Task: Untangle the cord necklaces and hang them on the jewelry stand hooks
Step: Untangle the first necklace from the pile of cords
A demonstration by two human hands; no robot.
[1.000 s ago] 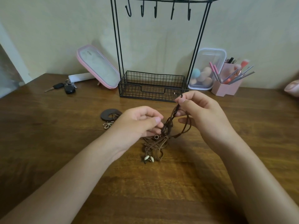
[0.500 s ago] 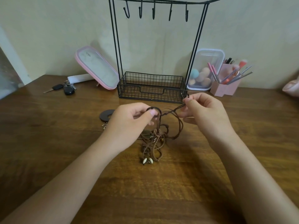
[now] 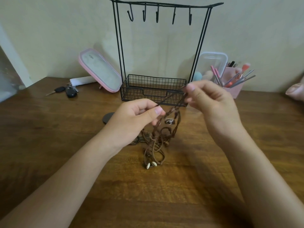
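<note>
Early stage, nothing hung yet. Left hand (image 3: 136, 116) pinches one strand; right hand (image 3: 212, 102) pinches cords higher up. Hands apart, strand taut between them. Necklaces (image 3: 156, 140) mostly a knotted clump: lower part on worktop (image 3: 49, 137) in front of stand (image 3: 139, 96), upper loops lifted. Hooks (image 3: 157, 15) all bare. Left to do: separate each necklace, hang one by one.

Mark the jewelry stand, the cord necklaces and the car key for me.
jewelry stand (image 3: 139, 96), head view, basket's front mesh.
cord necklaces (image 3: 156, 139), head view, tangled middle.
car key (image 3: 59, 89), head view, black head.
</note>
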